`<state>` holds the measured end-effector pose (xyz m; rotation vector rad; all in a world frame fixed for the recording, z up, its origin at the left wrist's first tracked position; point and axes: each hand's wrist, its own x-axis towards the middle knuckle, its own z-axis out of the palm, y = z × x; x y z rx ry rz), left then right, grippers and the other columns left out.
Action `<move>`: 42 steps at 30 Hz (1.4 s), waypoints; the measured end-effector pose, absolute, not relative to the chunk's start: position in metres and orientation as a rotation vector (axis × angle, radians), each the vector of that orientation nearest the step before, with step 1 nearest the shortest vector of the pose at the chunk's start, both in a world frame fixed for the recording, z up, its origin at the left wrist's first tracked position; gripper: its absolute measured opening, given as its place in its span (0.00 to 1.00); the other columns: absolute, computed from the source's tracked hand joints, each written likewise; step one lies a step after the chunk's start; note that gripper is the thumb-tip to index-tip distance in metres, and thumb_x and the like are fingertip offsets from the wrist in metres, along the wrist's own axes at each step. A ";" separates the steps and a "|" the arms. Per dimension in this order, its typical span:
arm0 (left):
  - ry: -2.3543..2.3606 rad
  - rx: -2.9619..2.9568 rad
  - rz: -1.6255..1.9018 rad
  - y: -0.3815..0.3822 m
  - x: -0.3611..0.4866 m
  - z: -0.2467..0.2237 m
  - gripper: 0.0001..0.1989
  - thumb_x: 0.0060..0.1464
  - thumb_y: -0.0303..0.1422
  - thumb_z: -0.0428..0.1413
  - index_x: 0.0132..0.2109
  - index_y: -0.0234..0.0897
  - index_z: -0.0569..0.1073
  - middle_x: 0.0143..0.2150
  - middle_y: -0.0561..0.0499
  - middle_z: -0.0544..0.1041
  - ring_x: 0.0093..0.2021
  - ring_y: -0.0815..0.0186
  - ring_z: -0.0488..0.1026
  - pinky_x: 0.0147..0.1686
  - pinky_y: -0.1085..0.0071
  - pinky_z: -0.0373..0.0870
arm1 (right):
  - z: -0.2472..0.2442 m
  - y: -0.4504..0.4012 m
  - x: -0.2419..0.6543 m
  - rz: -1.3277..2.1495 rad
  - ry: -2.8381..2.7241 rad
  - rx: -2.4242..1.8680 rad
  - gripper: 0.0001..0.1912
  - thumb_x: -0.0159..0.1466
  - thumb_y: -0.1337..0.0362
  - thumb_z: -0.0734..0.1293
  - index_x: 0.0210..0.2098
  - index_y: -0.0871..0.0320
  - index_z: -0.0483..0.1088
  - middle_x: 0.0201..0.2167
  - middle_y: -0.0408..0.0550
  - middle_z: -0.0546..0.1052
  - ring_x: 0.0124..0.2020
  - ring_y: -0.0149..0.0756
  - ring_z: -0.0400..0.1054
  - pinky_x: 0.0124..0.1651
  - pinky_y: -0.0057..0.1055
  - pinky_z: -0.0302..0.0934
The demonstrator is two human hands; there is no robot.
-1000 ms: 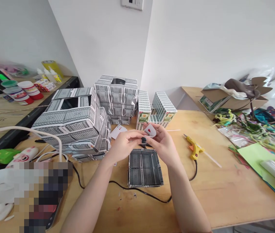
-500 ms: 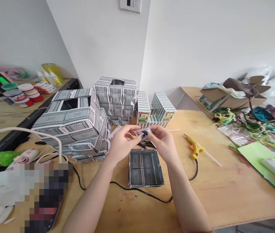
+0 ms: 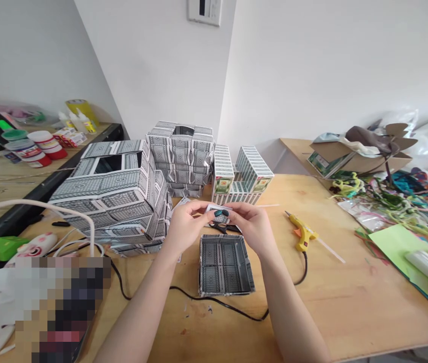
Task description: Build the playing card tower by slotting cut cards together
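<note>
Between my two hands is a playing card (image 3: 219,216), its grey patterned back partly showing and much of it covered by fingers. My left hand (image 3: 188,222) pinches it from the left, and my right hand (image 3: 250,222) pinches it from the right, the two thumbs nearly meeting on its face. Below them on the table sits an open square box (image 3: 226,264) built of grey patterned cards. Black-handled scissors (image 3: 224,228) lie just behind that box, partly hidden by the hands. A loose card (image 3: 183,201) shows behind my left hand.
Card-built boxes (image 3: 104,186) are piled at left, with another card stack (image 3: 181,159) behind. Card decks (image 3: 253,169) stand at the back. A yellow glue gun (image 3: 302,232) lies right, its black cord (image 3: 232,304) crossing the table. Coloured craft scraps (image 3: 406,201) cover the far right.
The card has turned between my hands: its printed face showed before, and its patterned back shows now. Both thumbs have come closer together. The box and glue gun stay put.
</note>
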<state>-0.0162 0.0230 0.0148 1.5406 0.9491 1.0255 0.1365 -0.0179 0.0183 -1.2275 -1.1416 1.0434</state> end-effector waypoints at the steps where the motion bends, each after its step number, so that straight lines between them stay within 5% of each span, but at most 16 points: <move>1: 0.970 1.529 1.036 0.023 -0.016 0.014 0.11 0.45 0.35 0.56 0.37 0.34 0.74 0.31 0.49 0.76 0.30 0.68 0.71 0.31 0.73 0.69 | 0.018 -0.018 0.137 1.034 -1.148 -1.247 0.11 0.52 0.59 0.68 0.33 0.59 0.74 0.28 0.47 0.77 0.29 0.36 0.70 0.33 0.31 0.67; 9: 1.017 1.487 1.056 0.023 -0.018 0.016 0.11 0.43 0.35 0.58 0.35 0.34 0.76 0.33 0.48 0.78 0.34 0.65 0.73 0.34 0.71 0.69 | 0.014 -0.019 0.136 1.207 -1.227 -1.284 0.13 0.50 0.57 0.69 0.32 0.60 0.73 0.28 0.48 0.77 0.26 0.36 0.72 0.32 0.34 0.69; 16: 0.931 1.391 1.028 0.023 -0.019 0.021 0.19 0.43 0.37 0.58 0.45 0.37 0.72 0.43 0.46 0.75 0.42 0.63 0.72 0.42 0.68 0.69 | 0.017 -0.019 0.130 1.248 -1.068 -1.185 0.14 0.49 0.57 0.70 0.29 0.60 0.70 0.23 0.45 0.76 0.24 0.35 0.72 0.32 0.34 0.70; 27: 1.011 1.541 0.967 0.026 -0.024 0.018 0.14 0.45 0.38 0.57 0.39 0.35 0.75 0.37 0.47 0.78 0.37 0.63 0.74 0.39 0.68 0.70 | 0.014 -0.018 0.137 0.968 -1.206 -1.371 0.11 0.50 0.60 0.69 0.32 0.58 0.75 0.30 0.48 0.78 0.33 0.42 0.72 0.38 0.37 0.67; 42: 1.060 1.676 0.887 0.026 -0.028 0.022 0.11 0.46 0.36 0.56 0.35 0.35 0.76 0.31 0.50 0.78 0.32 0.64 0.73 0.33 0.70 0.69 | 0.012 -0.016 0.136 1.158 -1.181 -1.321 0.11 0.49 0.58 0.69 0.27 0.60 0.75 0.19 0.46 0.74 0.24 0.35 0.69 0.29 0.31 0.64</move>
